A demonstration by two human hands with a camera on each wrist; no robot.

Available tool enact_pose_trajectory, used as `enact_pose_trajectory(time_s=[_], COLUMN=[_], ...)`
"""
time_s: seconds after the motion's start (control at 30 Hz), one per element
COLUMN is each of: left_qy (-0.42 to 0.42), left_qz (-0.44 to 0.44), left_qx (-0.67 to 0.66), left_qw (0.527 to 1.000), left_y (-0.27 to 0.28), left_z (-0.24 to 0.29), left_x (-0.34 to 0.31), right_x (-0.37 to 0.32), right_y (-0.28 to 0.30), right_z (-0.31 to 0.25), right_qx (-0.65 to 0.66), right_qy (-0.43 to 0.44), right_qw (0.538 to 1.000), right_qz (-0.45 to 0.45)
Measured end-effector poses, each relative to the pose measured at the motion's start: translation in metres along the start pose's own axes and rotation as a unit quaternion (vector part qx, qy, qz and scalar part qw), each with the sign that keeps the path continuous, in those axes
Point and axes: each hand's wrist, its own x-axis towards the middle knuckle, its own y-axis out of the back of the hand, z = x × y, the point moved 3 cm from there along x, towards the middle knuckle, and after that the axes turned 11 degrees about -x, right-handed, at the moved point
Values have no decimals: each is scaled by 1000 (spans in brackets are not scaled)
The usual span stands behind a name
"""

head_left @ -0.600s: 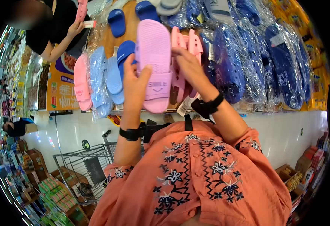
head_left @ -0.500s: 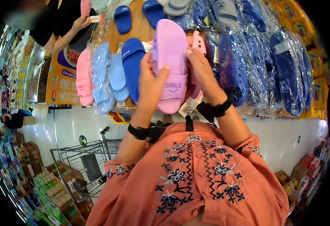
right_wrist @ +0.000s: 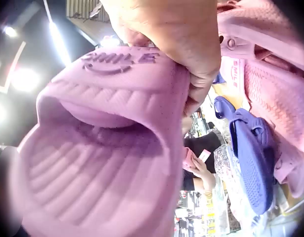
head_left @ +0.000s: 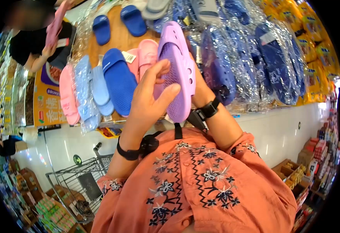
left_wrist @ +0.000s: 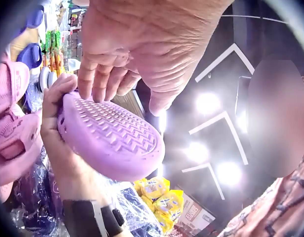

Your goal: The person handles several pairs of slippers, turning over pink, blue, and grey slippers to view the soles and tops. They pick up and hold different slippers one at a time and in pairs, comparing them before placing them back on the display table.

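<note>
A light-brown wooden surface (head_left: 115, 37) fills the upper middle of the frame, bare mainly left of centre. Near its top lie two dark-blue slide slippers, one (head_left: 101, 30) left of the other (head_left: 134, 20); grey slippers (head_left: 156, 8) sit further right. Along the near edge, from the left, come a pink slide slipper (head_left: 68, 95), light-blue slippers in clear plastic (head_left: 85, 91), unwrapped light-blue slippers (head_left: 101, 91) and a broad royal-blue slide slipper (head_left: 119, 81). Beside that, partly hidden, are pink slippers (head_left: 147, 54) with a white paper tag (head_left: 129, 57). Navy slippers in crinkled clear plastic (head_left: 278, 66) crowd the right side.
</note>
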Motion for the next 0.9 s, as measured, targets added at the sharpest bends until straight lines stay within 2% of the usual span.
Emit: enact_pose_trajectory(time_s=[0.1, 0.2, 0.3, 0.4, 0.7, 0.9], left_qy=[-62, -96, -134, -168, -174, -178], left_qz=[-47, -83, -109, -112, -133, -136], left_qx=[116, 157, 190, 201, 247, 271], left_qw=[990, 980, 966, 959, 944, 936], left_y=[-13, -23, -27, -33, -45, -47], left_z=[23, 27, 28, 33, 37, 36], left_x=[-5, -11, -12, -13, -19, -23], right_x=[-9, -12, -15, -16, -11, -15], right_y=[-2, 13, 2, 0, 18, 6], right_z=[7, 2, -2, -3, 9, 1], right_qx=[100, 253, 333, 350, 321, 363], right_qy=[-9, -70, -40, -27, -24, -36], right_qw=[994, 960, 930, 924, 934, 913], right_qz=[49, -95, -148, -153, -154, -181])
